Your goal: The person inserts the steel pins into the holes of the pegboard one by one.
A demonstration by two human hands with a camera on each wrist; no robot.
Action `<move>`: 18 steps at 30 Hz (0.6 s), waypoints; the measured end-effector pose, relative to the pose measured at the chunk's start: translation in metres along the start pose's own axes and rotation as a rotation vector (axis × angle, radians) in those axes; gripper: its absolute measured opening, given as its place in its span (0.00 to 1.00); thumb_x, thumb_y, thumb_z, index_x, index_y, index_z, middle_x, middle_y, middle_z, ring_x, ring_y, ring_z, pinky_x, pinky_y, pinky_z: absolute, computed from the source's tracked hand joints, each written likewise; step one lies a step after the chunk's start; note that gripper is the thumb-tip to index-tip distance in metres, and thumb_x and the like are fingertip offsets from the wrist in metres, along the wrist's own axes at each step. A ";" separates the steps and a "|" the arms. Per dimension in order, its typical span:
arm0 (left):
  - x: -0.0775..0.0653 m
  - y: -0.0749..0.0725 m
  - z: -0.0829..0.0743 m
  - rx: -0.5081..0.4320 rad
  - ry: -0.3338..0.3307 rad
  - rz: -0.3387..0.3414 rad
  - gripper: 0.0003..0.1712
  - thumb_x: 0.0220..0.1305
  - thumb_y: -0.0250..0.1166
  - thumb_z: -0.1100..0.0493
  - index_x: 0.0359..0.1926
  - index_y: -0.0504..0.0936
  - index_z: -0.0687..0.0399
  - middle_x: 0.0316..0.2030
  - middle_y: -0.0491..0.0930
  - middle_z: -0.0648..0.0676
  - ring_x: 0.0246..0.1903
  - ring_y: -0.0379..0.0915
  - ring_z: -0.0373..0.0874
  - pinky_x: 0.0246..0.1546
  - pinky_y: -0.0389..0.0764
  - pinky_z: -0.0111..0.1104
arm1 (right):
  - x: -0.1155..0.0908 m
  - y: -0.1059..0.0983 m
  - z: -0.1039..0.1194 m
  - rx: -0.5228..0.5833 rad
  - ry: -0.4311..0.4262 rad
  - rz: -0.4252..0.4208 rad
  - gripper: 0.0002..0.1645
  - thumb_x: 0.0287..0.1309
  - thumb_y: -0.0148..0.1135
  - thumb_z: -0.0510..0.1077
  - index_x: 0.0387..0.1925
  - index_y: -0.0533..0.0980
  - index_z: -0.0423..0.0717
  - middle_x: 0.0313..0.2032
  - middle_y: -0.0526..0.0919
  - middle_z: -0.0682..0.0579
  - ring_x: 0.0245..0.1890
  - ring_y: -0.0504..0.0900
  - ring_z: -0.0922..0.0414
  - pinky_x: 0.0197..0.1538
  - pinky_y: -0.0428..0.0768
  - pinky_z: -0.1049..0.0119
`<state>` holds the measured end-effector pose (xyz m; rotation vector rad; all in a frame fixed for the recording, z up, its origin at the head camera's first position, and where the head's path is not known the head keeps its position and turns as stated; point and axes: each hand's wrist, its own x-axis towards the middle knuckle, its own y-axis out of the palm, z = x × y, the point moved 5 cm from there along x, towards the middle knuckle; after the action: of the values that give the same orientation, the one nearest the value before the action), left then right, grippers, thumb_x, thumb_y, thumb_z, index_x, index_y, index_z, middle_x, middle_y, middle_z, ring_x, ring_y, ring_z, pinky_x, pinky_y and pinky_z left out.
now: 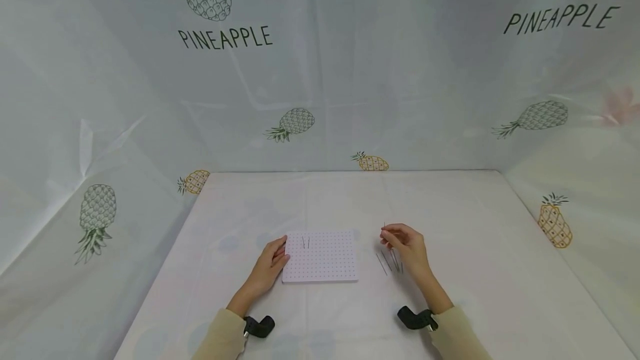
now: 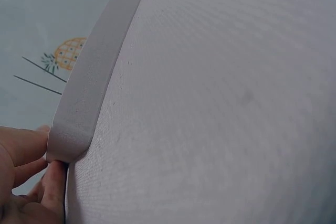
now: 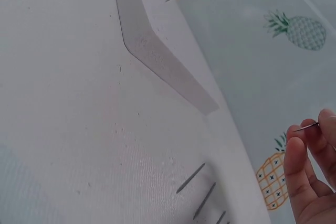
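Note:
A white pegboard [image 1: 322,263] with rows of small holes lies on the table. Two thin dark needles [image 1: 309,243] stand upright near its back left corner. My left hand [image 1: 267,268] grips the board's left edge; in the left wrist view its fingers [image 2: 52,187] pinch the board's side wall [image 2: 86,87] at a corner. To the right of the board, my right hand [image 1: 407,246] is raised above the table and pinches one needle [image 3: 307,127] between thumb and fingertips. Several loose needles [image 3: 190,178] lie on the table beneath this hand.
A white cloth covers the table [image 1: 250,199]. Behind and beside it hangs a pale curtain [image 1: 350,82] printed with pineapples. Black wrist mounts [image 1: 417,318] sit at both sleeves.

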<state>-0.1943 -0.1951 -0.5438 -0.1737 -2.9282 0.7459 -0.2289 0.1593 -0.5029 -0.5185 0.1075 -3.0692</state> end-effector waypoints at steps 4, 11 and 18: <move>0.001 0.000 0.000 -0.013 0.000 0.001 0.31 0.73 0.57 0.66 0.73 0.60 0.68 0.66 0.63 0.69 0.64 0.65 0.62 0.65 0.68 0.47 | 0.002 0.009 -0.001 -0.008 0.033 0.017 0.10 0.62 0.65 0.31 0.41 0.79 0.25 0.33 0.82 0.27 0.29 0.84 0.43 0.28 0.85 0.66; 0.000 0.000 -0.002 -0.022 -0.009 0.002 0.31 0.73 0.57 0.67 0.73 0.61 0.68 0.66 0.63 0.69 0.64 0.65 0.62 0.65 0.68 0.47 | 0.006 0.029 0.004 -0.013 0.017 0.063 0.08 0.61 0.66 0.32 0.40 0.80 0.28 0.33 0.84 0.33 0.31 0.84 0.40 0.29 0.85 0.65; 0.000 -0.001 -0.001 -0.020 0.001 0.001 0.31 0.73 0.57 0.66 0.73 0.61 0.68 0.66 0.63 0.69 0.64 0.65 0.62 0.65 0.68 0.47 | 0.012 0.051 0.006 -0.001 -0.021 0.100 0.06 0.58 0.67 0.29 0.38 0.80 0.29 0.32 0.84 0.34 0.30 0.83 0.38 0.29 0.85 0.63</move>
<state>-0.1945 -0.1953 -0.5420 -0.1768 -2.9355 0.7160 -0.2378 0.1078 -0.4973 -0.5288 0.1304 -2.9663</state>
